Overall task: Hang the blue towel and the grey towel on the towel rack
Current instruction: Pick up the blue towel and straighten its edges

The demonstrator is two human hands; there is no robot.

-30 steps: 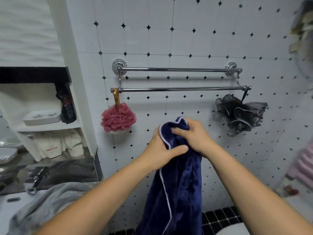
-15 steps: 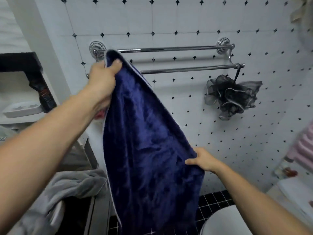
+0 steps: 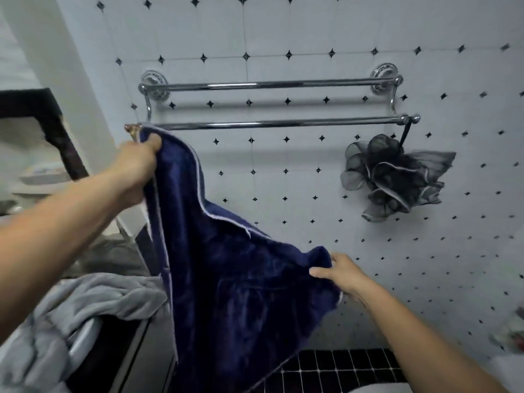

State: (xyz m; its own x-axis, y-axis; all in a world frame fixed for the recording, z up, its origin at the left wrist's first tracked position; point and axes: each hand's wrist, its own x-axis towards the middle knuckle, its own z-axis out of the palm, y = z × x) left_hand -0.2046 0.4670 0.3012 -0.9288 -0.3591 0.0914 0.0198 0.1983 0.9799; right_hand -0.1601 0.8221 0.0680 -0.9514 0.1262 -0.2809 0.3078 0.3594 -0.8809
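Note:
I hold the blue towel (image 3: 241, 279) spread between both hands in front of the tiled wall. My left hand (image 3: 133, 165) grips its top corner just below the left end of the chrome towel rack (image 3: 269, 124). My right hand (image 3: 340, 272) pinches the towel's other edge lower down, right of centre. The towel hangs slack below the rack's lower bar without touching it. Both bars of the rack are bare. The grey towel (image 3: 71, 313) lies crumpled at the lower left.
A black mesh bath sponge (image 3: 394, 180) hangs from the right end of the lower bar. A shelf niche with a soap dish (image 3: 42, 174) is at the left. Black floor tiles (image 3: 340, 367) show below.
The towel has gone from bunched in both hands to spread open. My left hand carried one corner up to the rack's left end; my right hand drew the other edge out to the right.

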